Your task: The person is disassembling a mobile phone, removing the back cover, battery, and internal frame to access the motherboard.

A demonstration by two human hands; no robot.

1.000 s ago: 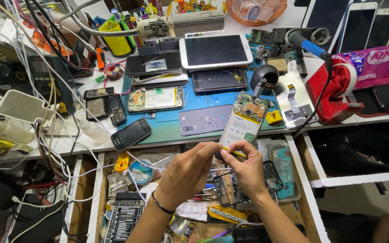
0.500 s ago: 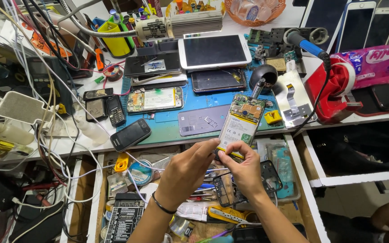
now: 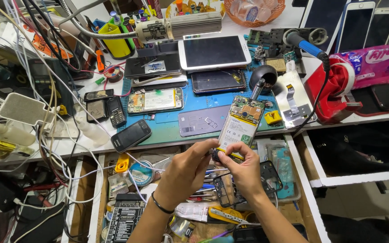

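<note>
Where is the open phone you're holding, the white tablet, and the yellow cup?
open phone point(image 3: 240, 126), head view, on its white battery.
white tablet point(image 3: 214, 51), head view, middle of its dark screen.
yellow cup point(image 3: 115, 42), head view, on its front wall.

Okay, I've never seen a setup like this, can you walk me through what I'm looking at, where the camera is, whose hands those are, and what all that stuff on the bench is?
The camera sits on a person's head and looks down, so the two bare arms coming up from the bottom edge are that person's own. The left hand and the right hand meet over an open drawer full of small tools. Together they pinch the lower end of an opened phone with its back cover off, showing its white battery and green circuit board. Both hands' fingers are closed on that bottom edge.

Behind it lies a blue work mat on a cluttered bench. On and around it are a white tablet, another opened phone, a dark phone near the bench edge, a yellow pot of tools and a red tape dispenser. Cables hang at the left.
</note>
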